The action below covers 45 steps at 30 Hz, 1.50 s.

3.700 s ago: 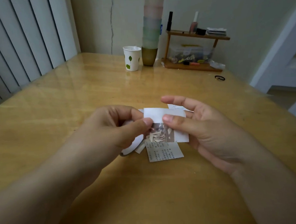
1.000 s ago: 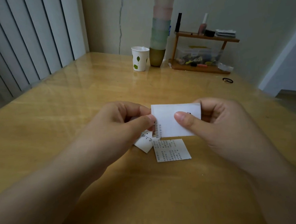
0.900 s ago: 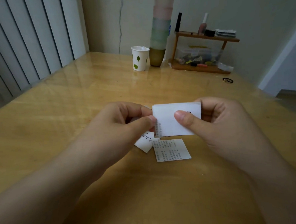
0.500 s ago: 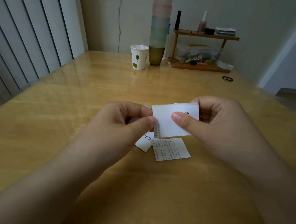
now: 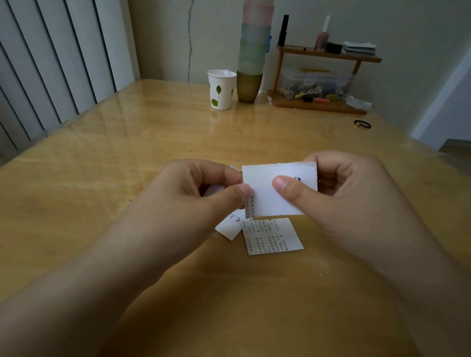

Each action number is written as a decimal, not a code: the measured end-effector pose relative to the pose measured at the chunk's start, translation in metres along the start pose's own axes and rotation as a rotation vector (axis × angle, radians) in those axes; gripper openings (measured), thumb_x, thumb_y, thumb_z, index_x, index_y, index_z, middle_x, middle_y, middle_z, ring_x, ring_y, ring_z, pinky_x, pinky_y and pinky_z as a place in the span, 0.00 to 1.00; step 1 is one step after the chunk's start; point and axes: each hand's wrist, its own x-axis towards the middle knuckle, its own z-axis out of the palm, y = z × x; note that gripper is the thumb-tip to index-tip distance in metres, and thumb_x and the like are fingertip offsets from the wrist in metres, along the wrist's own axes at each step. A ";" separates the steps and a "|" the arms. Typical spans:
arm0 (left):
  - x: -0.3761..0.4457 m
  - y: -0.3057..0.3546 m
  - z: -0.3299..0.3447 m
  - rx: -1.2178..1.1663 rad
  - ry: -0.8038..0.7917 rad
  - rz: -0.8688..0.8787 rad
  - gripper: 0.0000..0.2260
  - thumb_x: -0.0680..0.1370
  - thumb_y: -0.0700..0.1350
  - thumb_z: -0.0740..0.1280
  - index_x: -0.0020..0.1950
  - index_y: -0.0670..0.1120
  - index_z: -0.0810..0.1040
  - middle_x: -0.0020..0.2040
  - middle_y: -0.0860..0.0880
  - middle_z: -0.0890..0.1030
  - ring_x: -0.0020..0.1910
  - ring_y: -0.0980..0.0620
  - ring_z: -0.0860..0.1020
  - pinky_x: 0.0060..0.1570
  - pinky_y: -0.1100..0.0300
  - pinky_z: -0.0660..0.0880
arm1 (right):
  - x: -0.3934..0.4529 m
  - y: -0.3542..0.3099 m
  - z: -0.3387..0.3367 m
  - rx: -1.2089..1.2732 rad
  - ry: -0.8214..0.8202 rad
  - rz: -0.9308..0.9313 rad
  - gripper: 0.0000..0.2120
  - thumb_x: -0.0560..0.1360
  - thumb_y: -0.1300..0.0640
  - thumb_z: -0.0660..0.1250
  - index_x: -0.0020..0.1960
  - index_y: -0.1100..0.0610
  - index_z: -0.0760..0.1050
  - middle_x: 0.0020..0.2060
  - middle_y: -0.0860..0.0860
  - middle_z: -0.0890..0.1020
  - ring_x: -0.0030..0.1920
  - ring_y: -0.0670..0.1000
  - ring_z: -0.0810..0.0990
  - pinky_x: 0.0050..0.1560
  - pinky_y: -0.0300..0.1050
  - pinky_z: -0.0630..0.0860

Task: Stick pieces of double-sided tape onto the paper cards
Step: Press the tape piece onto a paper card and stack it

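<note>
A white paper card (image 5: 265, 193) is held up above the wooden table (image 5: 120, 184), blank side toward me, with a strip of small print along its left edge. My left hand (image 5: 200, 196) pinches its left edge between thumb and forefinger. My right hand (image 5: 336, 189) grips its right side, thumb pressed on the front. Below it on the table lies a printed paper card (image 5: 271, 236), and a smaller white piece (image 5: 230, 226) with handwriting lies partly under my left hand. No tape can be made out.
At the table's far edge stand a leaf-print paper cup (image 5: 221, 89), a tall stack of coloured cups (image 5: 252, 57) and a small wooden shelf (image 5: 322, 78) with bottles and clutter. A black hair tie (image 5: 362, 124) lies at the right. Vertical blinds (image 5: 32, 66) run along the left.
Since 3.7 s ago the card was turned so its blank side faces me, and my right fingers curled behind it. Over the last second both hands stay almost still.
</note>
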 end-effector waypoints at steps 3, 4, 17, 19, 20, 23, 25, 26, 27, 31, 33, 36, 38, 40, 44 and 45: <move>-0.001 -0.001 0.000 0.014 0.010 0.004 0.07 0.72 0.47 0.68 0.35 0.55 0.83 0.23 0.57 0.72 0.25 0.56 0.67 0.33 0.56 0.62 | 0.000 0.000 0.000 -0.005 0.006 -0.010 0.09 0.68 0.47 0.70 0.36 0.52 0.78 0.33 0.50 0.83 0.35 0.52 0.80 0.32 0.45 0.74; 0.000 -0.001 0.000 0.014 0.009 0.006 0.07 0.72 0.46 0.68 0.35 0.55 0.83 0.23 0.57 0.73 0.24 0.57 0.67 0.33 0.56 0.62 | 0.000 0.000 0.000 -0.004 0.006 -0.011 0.09 0.69 0.48 0.70 0.36 0.53 0.78 0.33 0.50 0.83 0.36 0.53 0.80 0.32 0.46 0.74; 0.001 -0.001 0.000 0.038 0.014 0.015 0.10 0.73 0.45 0.69 0.32 0.55 0.82 0.21 0.58 0.72 0.23 0.59 0.66 0.31 0.57 0.62 | -0.001 -0.001 0.001 0.010 0.002 -0.011 0.08 0.69 0.50 0.71 0.35 0.53 0.78 0.34 0.49 0.84 0.36 0.49 0.82 0.35 0.46 0.77; 0.001 -0.001 0.000 0.037 0.008 0.015 0.10 0.73 0.44 0.68 0.32 0.54 0.81 0.21 0.58 0.72 0.23 0.58 0.66 0.31 0.57 0.62 | -0.001 -0.003 0.001 0.014 0.000 -0.014 0.09 0.68 0.48 0.71 0.36 0.54 0.78 0.35 0.51 0.84 0.37 0.52 0.82 0.36 0.49 0.77; 0.001 -0.002 -0.001 0.038 0.009 0.016 0.10 0.73 0.45 0.68 0.32 0.54 0.81 0.22 0.58 0.72 0.23 0.58 0.66 0.31 0.57 0.62 | -0.001 -0.003 0.000 0.023 0.000 -0.015 0.10 0.68 0.48 0.71 0.36 0.54 0.78 0.35 0.52 0.84 0.37 0.53 0.82 0.36 0.48 0.77; 0.001 -0.002 -0.002 0.037 0.025 0.021 0.07 0.72 0.46 0.68 0.33 0.53 0.81 0.24 0.58 0.73 0.24 0.57 0.66 0.30 0.58 0.63 | -0.001 -0.005 -0.002 0.068 0.013 -0.018 0.10 0.66 0.48 0.72 0.35 0.55 0.78 0.35 0.52 0.83 0.38 0.56 0.81 0.34 0.46 0.76; 0.002 -0.003 -0.003 0.025 0.035 0.019 0.07 0.71 0.47 0.68 0.34 0.52 0.81 0.25 0.57 0.73 0.25 0.56 0.66 0.29 0.59 0.63 | 0.001 -0.005 -0.002 0.093 0.024 -0.031 0.10 0.67 0.50 0.72 0.35 0.56 0.78 0.35 0.54 0.83 0.38 0.57 0.80 0.35 0.46 0.76; 0.002 -0.003 -0.003 0.020 0.040 0.018 0.06 0.71 0.47 0.69 0.33 0.51 0.81 0.26 0.56 0.73 0.26 0.55 0.66 0.29 0.60 0.63 | 0.001 -0.004 -0.002 0.098 0.029 -0.038 0.10 0.68 0.51 0.72 0.36 0.57 0.78 0.35 0.56 0.82 0.38 0.58 0.80 0.36 0.48 0.76; 0.002 -0.003 -0.003 0.017 0.043 0.017 0.06 0.71 0.47 0.70 0.33 0.51 0.81 0.26 0.54 0.72 0.26 0.54 0.65 0.30 0.60 0.62 | 0.002 -0.003 -0.002 0.101 0.034 -0.042 0.10 0.69 0.52 0.71 0.36 0.58 0.78 0.35 0.57 0.82 0.38 0.59 0.79 0.37 0.49 0.76; 0.002 -0.003 -0.003 0.014 0.047 0.024 0.05 0.65 0.51 0.68 0.34 0.51 0.81 0.28 0.48 0.72 0.28 0.50 0.65 0.32 0.55 0.61 | 0.003 0.000 -0.001 0.095 0.056 -0.038 0.10 0.69 0.53 0.72 0.35 0.58 0.77 0.34 0.56 0.82 0.36 0.58 0.79 0.37 0.47 0.77; 0.002 -0.003 -0.002 0.017 0.059 0.025 0.06 0.65 0.51 0.67 0.34 0.52 0.81 0.28 0.49 0.72 0.28 0.51 0.65 0.32 0.55 0.62 | 0.003 0.000 -0.001 0.093 0.092 -0.033 0.11 0.68 0.53 0.73 0.32 0.56 0.75 0.30 0.53 0.79 0.31 0.53 0.76 0.33 0.41 0.74; 0.001 -0.002 -0.002 0.019 0.057 0.024 0.05 0.65 0.52 0.67 0.34 0.53 0.81 0.26 0.52 0.73 0.27 0.53 0.66 0.32 0.56 0.62 | 0.004 0.000 0.000 0.110 0.126 -0.016 0.11 0.66 0.54 0.74 0.30 0.54 0.73 0.27 0.48 0.77 0.30 0.46 0.75 0.32 0.36 0.73; 0.002 -0.002 -0.002 0.008 0.058 0.018 0.04 0.68 0.50 0.71 0.34 0.52 0.81 0.26 0.52 0.73 0.28 0.52 0.66 0.32 0.55 0.63 | 0.004 0.000 0.001 0.120 0.133 -0.005 0.12 0.66 0.54 0.75 0.30 0.54 0.73 0.26 0.47 0.78 0.30 0.46 0.75 0.32 0.37 0.73; 0.002 -0.003 -0.003 0.003 0.063 0.020 0.05 0.70 0.48 0.72 0.33 0.52 0.81 0.26 0.52 0.72 0.27 0.53 0.66 0.32 0.56 0.63 | 0.004 -0.001 0.001 0.124 0.136 -0.002 0.12 0.66 0.55 0.75 0.30 0.54 0.73 0.26 0.46 0.77 0.30 0.45 0.75 0.32 0.37 0.73; 0.002 -0.003 -0.003 0.003 0.055 0.029 0.05 0.69 0.49 0.71 0.32 0.53 0.81 0.24 0.54 0.71 0.27 0.53 0.66 0.32 0.57 0.62 | 0.003 -0.002 0.001 0.125 0.143 -0.002 0.11 0.65 0.55 0.75 0.30 0.54 0.74 0.26 0.47 0.78 0.30 0.46 0.75 0.33 0.39 0.75; 0.002 -0.004 -0.003 0.006 0.058 0.029 0.07 0.70 0.48 0.72 0.32 0.53 0.81 0.24 0.55 0.71 0.27 0.53 0.66 0.32 0.57 0.62 | 0.003 -0.002 0.001 0.123 0.142 -0.002 0.11 0.65 0.55 0.75 0.30 0.54 0.74 0.26 0.47 0.78 0.30 0.46 0.75 0.33 0.40 0.75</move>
